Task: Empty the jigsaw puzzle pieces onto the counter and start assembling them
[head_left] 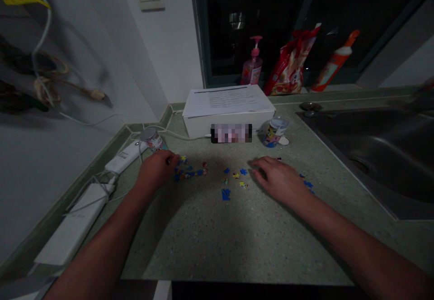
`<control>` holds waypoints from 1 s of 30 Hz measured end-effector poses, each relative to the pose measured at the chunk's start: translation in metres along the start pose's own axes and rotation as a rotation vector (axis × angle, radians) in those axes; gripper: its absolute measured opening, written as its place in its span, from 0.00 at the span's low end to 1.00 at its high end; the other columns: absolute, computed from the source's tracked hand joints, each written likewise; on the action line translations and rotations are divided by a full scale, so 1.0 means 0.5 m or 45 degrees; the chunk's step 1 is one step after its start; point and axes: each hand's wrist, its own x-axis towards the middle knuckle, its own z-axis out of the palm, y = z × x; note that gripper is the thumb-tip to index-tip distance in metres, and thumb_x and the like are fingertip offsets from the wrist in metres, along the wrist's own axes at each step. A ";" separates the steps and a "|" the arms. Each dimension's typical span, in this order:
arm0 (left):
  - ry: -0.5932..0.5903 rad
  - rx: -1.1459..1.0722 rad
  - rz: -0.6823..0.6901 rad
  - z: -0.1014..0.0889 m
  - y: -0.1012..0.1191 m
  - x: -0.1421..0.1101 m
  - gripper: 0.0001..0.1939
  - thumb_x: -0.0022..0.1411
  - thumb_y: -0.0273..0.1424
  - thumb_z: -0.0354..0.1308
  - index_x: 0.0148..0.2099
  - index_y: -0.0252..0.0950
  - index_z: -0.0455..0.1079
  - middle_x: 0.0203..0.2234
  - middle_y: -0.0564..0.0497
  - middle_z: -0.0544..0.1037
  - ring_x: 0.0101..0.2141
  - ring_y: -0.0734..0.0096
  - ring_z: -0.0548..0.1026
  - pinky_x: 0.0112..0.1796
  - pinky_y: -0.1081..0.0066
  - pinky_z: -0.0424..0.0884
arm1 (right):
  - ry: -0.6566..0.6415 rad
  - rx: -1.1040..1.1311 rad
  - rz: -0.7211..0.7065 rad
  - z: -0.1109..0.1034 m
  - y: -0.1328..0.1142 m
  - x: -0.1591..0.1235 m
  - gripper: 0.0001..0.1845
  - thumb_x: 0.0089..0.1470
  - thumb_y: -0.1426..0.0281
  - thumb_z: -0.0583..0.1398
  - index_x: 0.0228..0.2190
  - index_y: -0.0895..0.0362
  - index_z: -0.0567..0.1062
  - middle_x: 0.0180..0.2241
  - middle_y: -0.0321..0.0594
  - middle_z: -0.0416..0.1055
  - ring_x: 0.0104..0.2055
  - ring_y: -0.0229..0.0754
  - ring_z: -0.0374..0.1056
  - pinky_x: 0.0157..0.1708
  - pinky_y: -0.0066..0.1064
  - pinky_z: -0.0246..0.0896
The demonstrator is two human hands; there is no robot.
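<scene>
Small jigsaw puzzle pieces lie on the speckled green counter (203, 241). My left hand (156, 169) is at the left cluster of puzzle pieces (186, 174), its thumb and forefinger pinched beside a yellow piece (183, 159). Whether something small is between those fingertips is hidden. My right hand (276, 177) hovers low or rests at the right of the loose middle pieces, fingers apart and nothing visible in them. Nearest to its fingertips is a blue piece (243, 172). A blue corner-like piece (225, 194) lies closer to me. More blue pieces (308, 184) show beyond my right wrist.
Behind the pieces, a phone (231, 133) leans on a white box (233, 105) with a paper on top. Two printed cans (274, 132) (154, 139) flank it. White power strips (79, 223) and cables run along the left wall. A steel sink (379, 150) is at the right.
</scene>
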 end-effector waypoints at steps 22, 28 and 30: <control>-0.287 -0.120 0.655 0.031 -0.018 -0.013 0.12 0.70 0.32 0.59 0.50 0.42 0.82 0.45 0.44 0.82 0.47 0.56 0.79 0.50 0.62 0.73 | -0.076 -0.145 -0.027 0.007 0.003 0.002 0.15 0.70 0.68 0.57 0.48 0.56 0.83 0.47 0.48 0.83 0.46 0.53 0.80 0.47 0.45 0.73; -0.294 -0.120 0.645 0.034 -0.013 -0.013 0.12 0.71 0.31 0.57 0.51 0.40 0.80 0.44 0.43 0.81 0.47 0.56 0.79 0.50 0.61 0.73 | -0.093 -0.130 -0.004 0.002 -0.002 0.003 0.15 0.69 0.69 0.58 0.49 0.57 0.83 0.47 0.48 0.83 0.47 0.54 0.80 0.48 0.45 0.74; -0.280 -0.127 0.643 0.034 -0.011 -0.014 0.12 0.70 0.31 0.57 0.50 0.40 0.80 0.44 0.43 0.81 0.47 0.56 0.79 0.50 0.60 0.73 | -0.096 -0.122 -0.006 0.002 -0.002 0.003 0.15 0.69 0.69 0.58 0.49 0.57 0.83 0.47 0.49 0.83 0.48 0.55 0.80 0.48 0.46 0.74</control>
